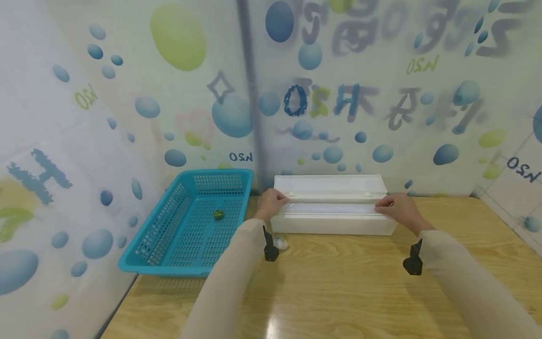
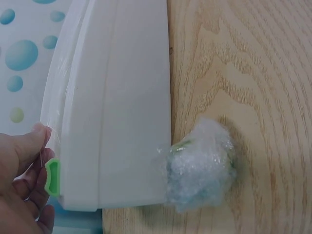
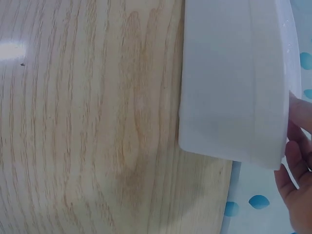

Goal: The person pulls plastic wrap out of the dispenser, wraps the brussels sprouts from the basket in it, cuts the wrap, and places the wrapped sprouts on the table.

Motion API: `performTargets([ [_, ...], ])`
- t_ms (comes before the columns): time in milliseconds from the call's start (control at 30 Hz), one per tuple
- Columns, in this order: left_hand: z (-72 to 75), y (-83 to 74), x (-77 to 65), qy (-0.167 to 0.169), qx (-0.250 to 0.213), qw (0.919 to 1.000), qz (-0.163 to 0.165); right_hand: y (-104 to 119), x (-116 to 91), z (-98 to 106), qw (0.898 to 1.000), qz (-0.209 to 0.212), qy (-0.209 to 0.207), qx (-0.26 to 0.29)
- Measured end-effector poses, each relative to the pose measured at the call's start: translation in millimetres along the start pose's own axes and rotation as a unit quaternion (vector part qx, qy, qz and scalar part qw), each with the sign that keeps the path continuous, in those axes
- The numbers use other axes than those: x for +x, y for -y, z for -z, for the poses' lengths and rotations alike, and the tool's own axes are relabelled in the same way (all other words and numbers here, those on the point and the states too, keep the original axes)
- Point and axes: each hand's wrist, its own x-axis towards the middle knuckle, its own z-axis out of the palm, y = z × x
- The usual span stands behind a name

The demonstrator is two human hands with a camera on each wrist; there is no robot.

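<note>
A long white cling film dispenser (image 1: 334, 224) stands on the table with its lid (image 1: 330, 182) raised at the back. Clear cling film (image 1: 330, 208) stretches along its top. At the left end my left hand (image 1: 270, 204) pinches the film's edge between thumb and fingers. My right hand (image 1: 398, 208) pinches at the film's right end; its fingertips are partly hidden behind the dispenser in the right wrist view. A small green slider (image 2: 53, 177) sits on the dispenser beside the left fingers. Close by the dispenser's front left lies a film-wrapped bundle (image 2: 202, 165) with some green showing through.
To the left is a blue plastic basket (image 1: 184, 270) holding one small green pepper-like vegetable (image 1: 218, 214). The wooden table (image 1: 338, 292) reaches back to a wall curtain (image 1: 279, 155) printed with bubbles, right behind the dispenser.
</note>
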Motion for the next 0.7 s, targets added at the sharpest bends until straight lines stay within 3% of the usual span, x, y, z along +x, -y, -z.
performTargets([
  [400, 0.0, -1.1, -0.7, 0.011, -0.017, 0.9997, 0.013, -0.5, -1.1, 0.0, 1.000, 0.004, -0.015, -0.009],
  [700, 0.7, -0.9, -7.9, 0.007, -0.024, 0.9996, -0.014, 1.8, -0.9, 0.6, 1.000, 0.005, -0.015, -0.013],
])
